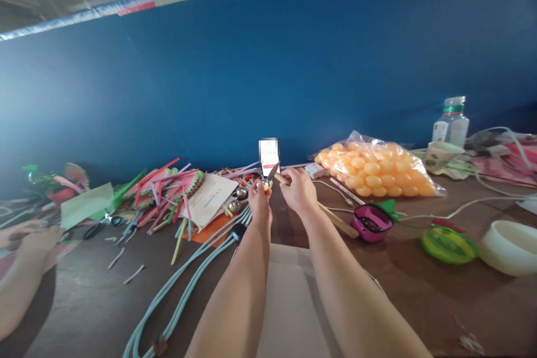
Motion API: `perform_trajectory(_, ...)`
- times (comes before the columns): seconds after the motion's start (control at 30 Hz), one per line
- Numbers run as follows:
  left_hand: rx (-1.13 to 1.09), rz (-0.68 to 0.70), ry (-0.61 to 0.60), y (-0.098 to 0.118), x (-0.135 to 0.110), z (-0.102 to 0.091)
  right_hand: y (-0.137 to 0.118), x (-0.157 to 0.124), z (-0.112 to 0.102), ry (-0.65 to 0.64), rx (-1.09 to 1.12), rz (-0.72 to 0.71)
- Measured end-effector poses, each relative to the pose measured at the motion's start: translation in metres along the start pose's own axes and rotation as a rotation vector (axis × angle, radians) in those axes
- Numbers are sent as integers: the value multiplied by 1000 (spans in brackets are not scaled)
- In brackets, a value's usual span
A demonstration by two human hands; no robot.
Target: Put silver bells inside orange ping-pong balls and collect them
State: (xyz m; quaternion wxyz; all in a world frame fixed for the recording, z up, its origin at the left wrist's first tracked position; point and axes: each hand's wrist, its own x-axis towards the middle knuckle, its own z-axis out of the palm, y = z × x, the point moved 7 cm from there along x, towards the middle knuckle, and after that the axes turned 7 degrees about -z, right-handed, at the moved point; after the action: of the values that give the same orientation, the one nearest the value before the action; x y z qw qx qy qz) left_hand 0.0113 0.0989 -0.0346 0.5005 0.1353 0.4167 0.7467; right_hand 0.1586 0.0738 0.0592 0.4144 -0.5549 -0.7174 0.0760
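Out in front of me, my left hand (260, 200) pinches a small yellow-orange ball (265, 185) between its fingertips. My right hand (298, 189) is closed around the wooden handle of a small knife (274, 170), its dark blade close to the ball. Whether the blade touches the ball I cannot tell. A phone with a lit screen (269, 158) stands upright just behind both hands. Shiny metal balls (240, 192) lie to the left of my left hand. Under my forearms is a pale flat board (293, 302).
A clear bag of orange balls (373, 168), a magenta container (371, 222), a green-yellow bowl (448, 243) and a white bowl (509, 246) stand right. Colored strips (168, 190), scissors (100, 226) and pale blue cords (184, 285) lie left. Another person's hands (33, 240) are far left.
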Motion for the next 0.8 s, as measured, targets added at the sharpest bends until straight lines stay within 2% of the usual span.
perform_trajectory(0.1,1,-2,-14,-1,1,1,1,-1,5,-65,-9,13)
perform_trajectory(0.27,32,14,36,0,1,-2,0,0,2,-9,-1,7)
perform_trajectory(0.4,62,10,-8,-1,0,1,1,-1,6,-67,1,16)
perform_trajectory(0.53,72,26,31,0,0,-2,2,0,2,-21,-1,16)
perform_trajectory(0.67,80,7,-10,-2,1,1,2,0,4,-51,2,19)
perform_trajectory(0.8,70,18,62,-1,1,-4,1,0,3,-22,5,19)
